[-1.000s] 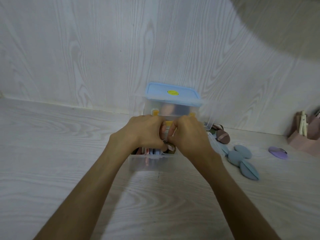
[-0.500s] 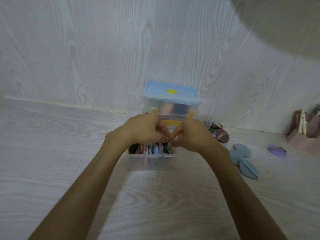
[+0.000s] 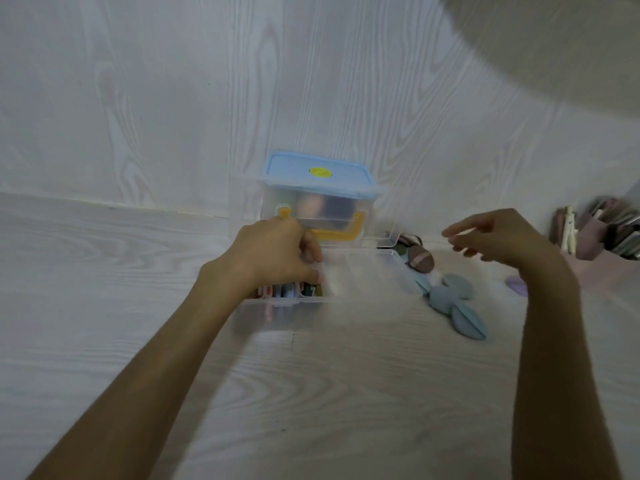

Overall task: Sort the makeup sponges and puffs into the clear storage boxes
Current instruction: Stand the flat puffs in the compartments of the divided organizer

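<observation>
A clear open storage box lies on the pale wood floor, with several puffs standing on edge in its left end. My left hand rests on that end with its fingers curled over the puffs. My right hand hovers in the air to the right of the box, fingers apart and holding nothing. Loose blue-grey puffs lie on the floor beside the box's right side, with a brown puff behind them and a purple one partly hidden by my right wrist.
A clear box with a blue lid and yellow handle stands against the wall behind the open box. A pink holder with slim items sits at the far right. Bare floor stretches to the left and in front.
Both hands were pressed together over the box's left end. My right hand has since lifted away to the right and opened, while the left stays on the puffs.
</observation>
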Demonstrator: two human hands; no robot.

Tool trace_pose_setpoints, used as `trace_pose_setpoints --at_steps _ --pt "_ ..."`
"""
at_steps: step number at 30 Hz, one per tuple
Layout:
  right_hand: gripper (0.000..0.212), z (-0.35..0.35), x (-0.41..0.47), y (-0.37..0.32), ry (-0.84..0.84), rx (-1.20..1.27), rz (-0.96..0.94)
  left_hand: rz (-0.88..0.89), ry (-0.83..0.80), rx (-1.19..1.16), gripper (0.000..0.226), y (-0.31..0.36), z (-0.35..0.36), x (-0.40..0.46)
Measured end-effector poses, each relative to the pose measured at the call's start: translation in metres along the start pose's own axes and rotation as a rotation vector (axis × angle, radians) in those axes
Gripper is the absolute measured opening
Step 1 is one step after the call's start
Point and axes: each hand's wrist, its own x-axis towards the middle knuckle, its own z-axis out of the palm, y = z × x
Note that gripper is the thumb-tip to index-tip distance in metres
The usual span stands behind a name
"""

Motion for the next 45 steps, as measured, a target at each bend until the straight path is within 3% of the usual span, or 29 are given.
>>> trace_pose_setpoints --at_steps 2,4,7,11,16,21,24,27,29,33,39,42,45 --pt "0.021 -0.001 0.009 0.025 -0.017 -0.04 0.129 0.0 -0.005 -0.003 0.018 0.001 0.0 0.0" --pt "0.027 0.005 0.014 0.04 -0.138 -0.085 0.202 -0.008 -0.013 -0.003 0.015 0.003 0.001 0.0" --pt "0.041 0.018 0.016 0.043 -0.338 -0.278 0.241 -0.021 -0.013 0.0 0.009 0.004 0.002 0.0" --pt "0.049 0.031 0.017 0.043 -0.399 -0.453 0.238 -0.029 -0.025 0.005 0.006 0.002 0.0 -0.001" --pt "0.041 0.031 0.024 0.048 -0.322 -0.314 0.252 0.066 -0.075 -0.079 0.034 -0.007 -0.002 -0.001" --pt "0.029 0.009 0.019 0.033 -0.191 -0.112 0.187 0.214 -0.149 -0.024 0.029 -0.011 -0.001 0.0" --pt "0.022 -0.009 -0.001 0.007 -0.063 0.009 0.045 0.211 -0.146 -0.029 0.027 -0.011 -0.002 0.001" --pt "0.019 -0.002 -0.032 -0.037 -0.123 0.208 -0.165 0.181 -0.134 -0.05 0.025 -0.011 0.0 0.003" --pt "0.017 0.022 -0.041 -0.06 -0.169 0.179 -0.232 0.164 -0.115 -0.053 0.024 -0.01 0.002 0.003" --pt "0.016 0.077 -0.039 -0.078 -0.086 -0.056 -0.283 0.125 -0.069 -0.013 0.025 -0.007 0.003 0.002" --pt "0.034 0.108 -0.035 -0.077 -0.046 -0.25 -0.298 0.1 -0.047 -0.122 0.03 -0.004 0.003 0.002" --pt "0.035 0.112 -0.033 -0.076 -0.06 -0.239 -0.301 0.102 -0.077 -0.106 0.03 -0.005 0.004 0.002" --pt "0.038 0.109 -0.029 -0.075 -0.188 -0.161 -0.253 0.101 -0.099 -0.1 0.035 -0.007 0.004 0.002"
